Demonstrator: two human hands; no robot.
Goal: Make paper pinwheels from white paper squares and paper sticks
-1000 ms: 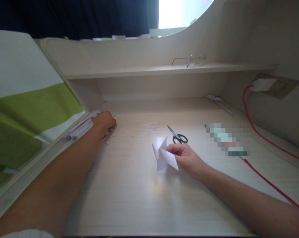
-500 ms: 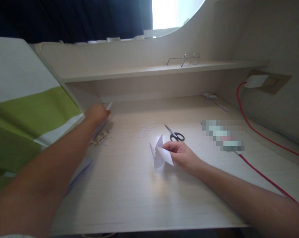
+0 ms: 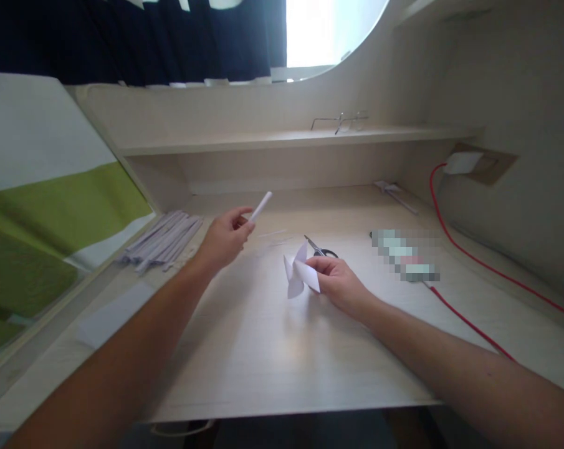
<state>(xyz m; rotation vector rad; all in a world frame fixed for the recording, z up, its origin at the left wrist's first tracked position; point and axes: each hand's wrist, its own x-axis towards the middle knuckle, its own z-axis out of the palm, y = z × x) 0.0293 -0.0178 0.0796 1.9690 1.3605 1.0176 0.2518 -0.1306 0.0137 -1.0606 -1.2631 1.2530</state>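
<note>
Behind the right hand (image 3: 342, 284), scissors (image 3: 317, 251) are partly covered by that hand and the pinwheel (image 3: 303, 274). Loose strips (image 3: 276, 241) are scattered between the hands on the bench (image 3: 244, 374). At left, a pile (image 3: 164, 237) of sticks is set against the bench's side; a sheet (image 3: 113, 312) nearer is partly hidden by the left forearm. At right, a blurred-out object (image 3: 403, 255) is joined by a red cord (image 3: 468, 321); farther back, a folded paper piece on a stick (image 3: 403, 201) is seen. Glasses (image 3: 340, 118) are kept on the shelf (image 3: 263, 146). The pinwheel is of thin white paper, its blades curved to points; it is pinched in the right hand's fingers, held over mid-bench. By the left hand (image 3: 228, 237), a smooth, slim white tube (image 3: 263, 204) is pinched, tilted up, apart from the pinwheel. Pale wood grain is noted on the bench; the scissors' handles are black, blades metal.
</note>
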